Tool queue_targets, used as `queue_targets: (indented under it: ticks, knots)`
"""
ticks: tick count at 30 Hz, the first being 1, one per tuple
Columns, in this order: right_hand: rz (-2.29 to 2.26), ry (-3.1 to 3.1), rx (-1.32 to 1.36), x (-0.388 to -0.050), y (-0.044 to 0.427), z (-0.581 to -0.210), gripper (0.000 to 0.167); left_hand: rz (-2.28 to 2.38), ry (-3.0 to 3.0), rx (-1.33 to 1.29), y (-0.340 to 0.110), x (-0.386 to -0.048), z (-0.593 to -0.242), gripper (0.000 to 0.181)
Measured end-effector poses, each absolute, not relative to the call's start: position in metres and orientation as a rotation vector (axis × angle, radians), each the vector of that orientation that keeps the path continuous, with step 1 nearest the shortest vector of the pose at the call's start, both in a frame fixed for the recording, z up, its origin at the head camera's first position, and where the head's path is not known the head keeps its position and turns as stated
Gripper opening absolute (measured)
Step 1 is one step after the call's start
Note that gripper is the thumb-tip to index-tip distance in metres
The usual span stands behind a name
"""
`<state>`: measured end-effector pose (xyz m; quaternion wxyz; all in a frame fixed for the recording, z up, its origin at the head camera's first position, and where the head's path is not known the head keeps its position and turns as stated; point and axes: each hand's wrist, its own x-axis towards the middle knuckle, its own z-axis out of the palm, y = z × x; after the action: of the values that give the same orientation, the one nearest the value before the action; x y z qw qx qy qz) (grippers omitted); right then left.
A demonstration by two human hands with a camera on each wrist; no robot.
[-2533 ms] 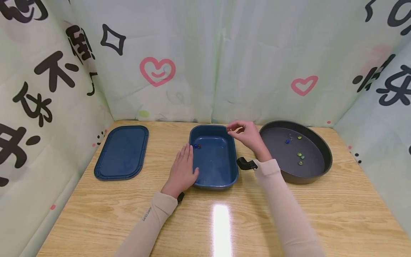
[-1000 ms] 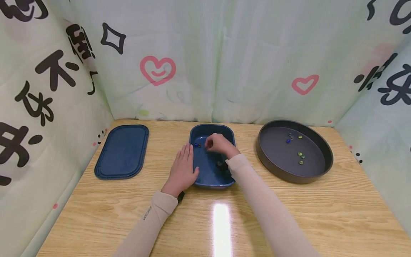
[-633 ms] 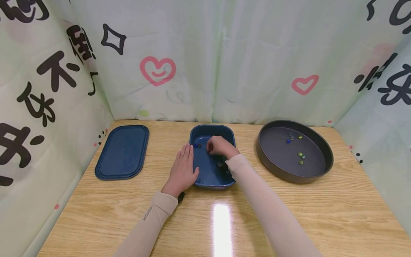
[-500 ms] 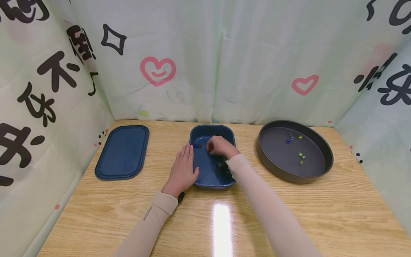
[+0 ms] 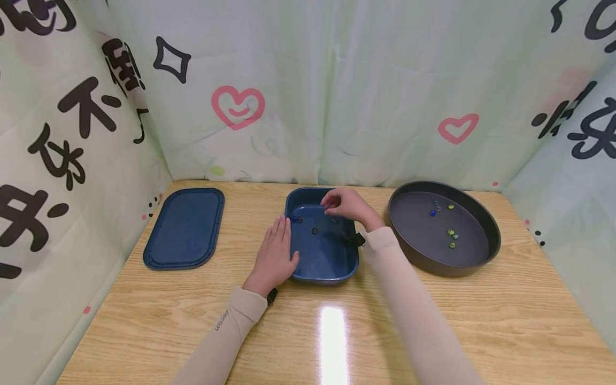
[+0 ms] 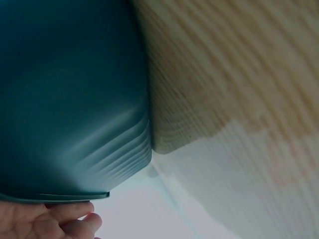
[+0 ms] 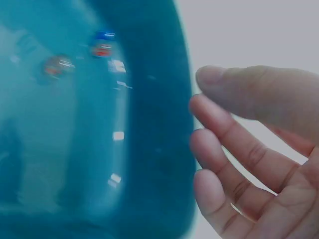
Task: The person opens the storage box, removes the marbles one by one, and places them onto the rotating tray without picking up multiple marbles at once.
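Note:
My left hand [image 5: 273,258] rests with straight fingers along the left rim of the blue container [image 5: 321,267]. In the left wrist view its fingertips [image 6: 67,219] are at the rim. Over the container's right rear part, my right hand [image 5: 352,205] hovers with loosely bent fingers. The right wrist view shows nothing between thumb and fingers. Inside the container, a blue marble [image 5: 294,219] and a reddish-brown marble [image 5: 300,220] lie side by side near the left wall. A brownish marble [image 5: 314,231] sits apart from them, nearer the middle of the floor.
To the right stands a round dark pan [image 5: 423,251] with several marbles, among them a blue one [image 5: 433,213] and a yellow-green one [image 5: 451,206]. A flat blue lid [image 5: 184,230] lies on the wooden table [image 5: 250,214] at the left. A printed curtain [image 5: 298,107] encloses the table's back and sides.
My right hand held a small reddish marble at the container's right rim, lowered into the container, then rose back rightward without it. A third marble now shows on the floor. The left hand stayed put.

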<state>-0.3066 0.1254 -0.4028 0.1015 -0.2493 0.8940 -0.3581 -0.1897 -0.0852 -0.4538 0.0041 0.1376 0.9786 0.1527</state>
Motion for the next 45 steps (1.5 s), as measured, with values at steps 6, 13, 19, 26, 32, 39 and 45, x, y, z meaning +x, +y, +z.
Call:
queue_targets:
  ticks: [6, 13, 19, 26, 32, 39, 45]
  knots:
    - [-1.225, 2.655, -0.696, -0.302, 0.153, -0.374, 0.023, 0.501, 3.066, 0.441, -0.086, -0.190, -0.454, 0.075]
    - [-1.318, 2.706, -0.572, -0.295, 0.195, -0.350, 0.028, 0.508, 3.068, 0.436, -0.088, -0.191, -0.453, 0.075]
    - [-1.398, 2.745, -0.407, -0.289, 0.230, -0.342, 0.030, 0.529, 3.058, 0.433, -0.089, -0.191, -0.452, 0.075]
    - [-1.443, 2.760, -0.320, -0.285, 0.272, -0.344, 0.024, 0.527, 3.066, 0.437, -0.089, -0.191, -0.453, 0.075]
    - [-1.546, 2.726, -0.310, -0.282, 0.307, -0.350, 0.015, 0.536, 3.063, 0.438, -0.088, -0.191, -0.455, 0.075]
    - [-1.439, 2.806, -0.205, -0.278, 0.338, -0.358, 0.011, 0.529, 3.063, 0.431, -0.086, -0.190, -0.455, 0.075]
    - [-1.316, 2.838, -0.165, -0.276, 0.354, -0.366, 0.011, 0.523, 3.068, 0.438, -0.086, -0.190, -0.455, 0.075]
